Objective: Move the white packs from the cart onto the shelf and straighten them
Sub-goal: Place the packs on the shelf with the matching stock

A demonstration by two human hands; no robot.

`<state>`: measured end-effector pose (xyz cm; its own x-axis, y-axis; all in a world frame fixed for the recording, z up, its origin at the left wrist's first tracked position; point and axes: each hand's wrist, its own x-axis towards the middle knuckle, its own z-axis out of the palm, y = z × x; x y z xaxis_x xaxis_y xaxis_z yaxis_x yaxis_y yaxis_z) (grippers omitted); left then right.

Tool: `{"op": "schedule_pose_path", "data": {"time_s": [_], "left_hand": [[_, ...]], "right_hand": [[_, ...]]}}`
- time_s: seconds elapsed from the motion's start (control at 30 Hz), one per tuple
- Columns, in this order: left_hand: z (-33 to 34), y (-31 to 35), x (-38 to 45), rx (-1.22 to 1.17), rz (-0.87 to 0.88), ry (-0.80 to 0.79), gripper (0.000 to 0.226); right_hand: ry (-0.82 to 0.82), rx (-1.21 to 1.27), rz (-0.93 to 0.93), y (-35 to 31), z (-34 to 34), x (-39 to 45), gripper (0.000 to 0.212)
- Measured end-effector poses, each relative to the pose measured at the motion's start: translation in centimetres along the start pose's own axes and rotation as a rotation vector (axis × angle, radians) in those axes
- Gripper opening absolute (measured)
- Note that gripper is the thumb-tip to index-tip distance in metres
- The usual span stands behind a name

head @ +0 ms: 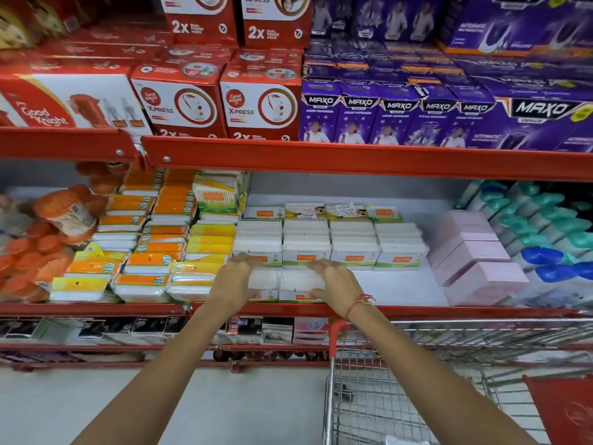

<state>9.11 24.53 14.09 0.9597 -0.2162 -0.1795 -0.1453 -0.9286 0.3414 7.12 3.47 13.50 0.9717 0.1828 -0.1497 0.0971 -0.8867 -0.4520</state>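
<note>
Two white packs (288, 281) with orange labels sit side by side at the front of the middle shelf (398, 285). My left hand (236, 282) presses on the left end of the pair and my right hand (335, 285) on the right end, so both hands clamp them between the palms. Behind them stand several rows of the same white packs (327, 244), neatly lined up. The wire cart (385, 387) stands at the lower right; only a scrap of white shows at its bottom edge.
Orange and yellow packs (154, 248) crowd the shelf to the left, pink boxes (471, 255) and blue-capped bottles (552, 248) to the right. Bare white shelf lies right of my hands. The red shelf lip (321, 159) overhangs above, carrying red and purple boxes.
</note>
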Motion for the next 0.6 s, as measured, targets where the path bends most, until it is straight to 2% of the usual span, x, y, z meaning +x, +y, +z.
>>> {"op": "schedule_pose_path", "data": {"time_s": [0.2, 0.3, 0.43, 0.6], "left_hand": [[2.7, 5.6, -2.2, -0.171, 0.207, 0.2, 0.029], [6.0, 9.7, -2.7, -0.22, 0.302, 0.205, 0.016], [11.1, 15.0, -2.7, -0.237, 0.363, 0.075, 0.015], [18.5, 20.0, -2.6, -0.182, 0.345, -0.208, 0.024]], "right_hand": [[0.243, 0.113, -0.08, 3.8, -0.2, -5.1, 0.031], [0.265, 0.135, -0.069, 8.0, 0.6, -8.6, 0.019], [0.145, 0.119, 0.055, 14.9, 2.6, -12.3, 0.014], [-0.181, 0.007, 0.261, 22.4, 5.2, -16.7, 0.032]]}}
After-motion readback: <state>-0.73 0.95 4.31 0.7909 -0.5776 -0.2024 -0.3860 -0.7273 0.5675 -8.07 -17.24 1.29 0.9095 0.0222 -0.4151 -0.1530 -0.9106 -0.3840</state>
